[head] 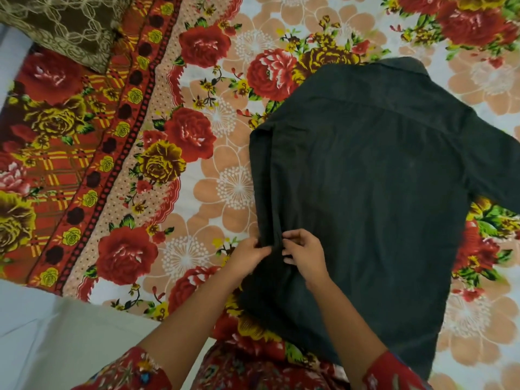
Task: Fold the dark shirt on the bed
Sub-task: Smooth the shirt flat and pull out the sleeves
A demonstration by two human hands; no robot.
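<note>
Head view looking down at the dark shirt, lying back-up and spread flat over the floral bedsheet of the bed, toward its right side, collar pointing to the far edge and hem toward the near edge. Left sleeve apparently already turned in along the shirt's left side, forming a long straight fold; right sleeve lying out toward the bed's right edge, not yet folded. Laid flat like this, probably, so that both sides can be brought in evenly.

Left hand reaching in from the near edge, forearm angled up and to the right, fingers closing narrowly on the outer edge of the fold, low on the shirt's left side. Right hand sitting just beside it on top of the cloth, wrist bent, fingers curled and pinching a small ridge of fabric; thumb and forefinger nearly meeting. Both hands working close together at one spot, likely tidying or flattening the tucked sleeve so the crease runs straight before the other side is taken.

Brown patterned pillow resting at the bed's far left corner, well apart from the shirt. Red patterned sleeves showing at the bottom of the view.
</note>
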